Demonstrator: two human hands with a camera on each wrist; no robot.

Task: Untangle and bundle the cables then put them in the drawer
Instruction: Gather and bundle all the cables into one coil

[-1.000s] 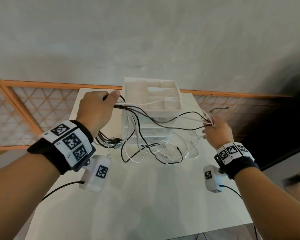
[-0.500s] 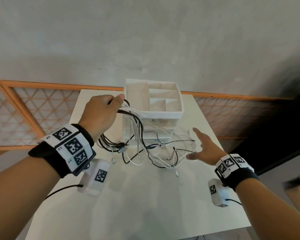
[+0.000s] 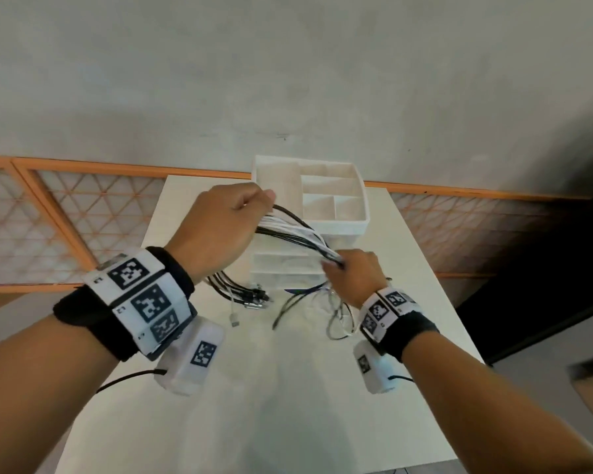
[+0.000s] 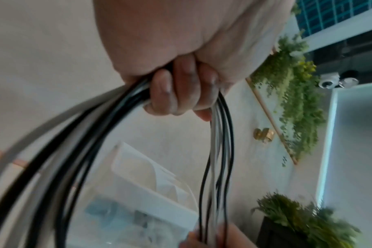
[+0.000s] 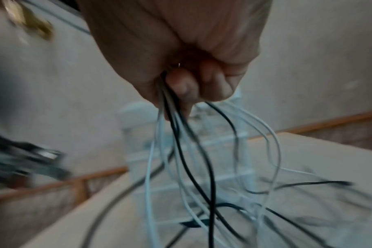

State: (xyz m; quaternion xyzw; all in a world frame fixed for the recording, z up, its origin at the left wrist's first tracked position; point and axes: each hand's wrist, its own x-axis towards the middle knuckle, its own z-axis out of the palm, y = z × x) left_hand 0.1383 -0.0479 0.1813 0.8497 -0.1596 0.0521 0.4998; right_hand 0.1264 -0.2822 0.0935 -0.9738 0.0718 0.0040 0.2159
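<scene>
Green plants (image 4: 295,94) only beside left fingers (image 4: 172,90)

A white table (image 3: 288,388) stands against a plain grey wall (image 3: 288,63). Behind it runs an orange rail (image 3: 117,167) over lattice panels (image 3: 65,217), left and right of the table. Dark floor (image 3: 545,268) falls away on the right. From the left wrist view, green plants (image 4: 297,100) hang on a wall, with a window (image 4: 340,13) high up.
</scene>
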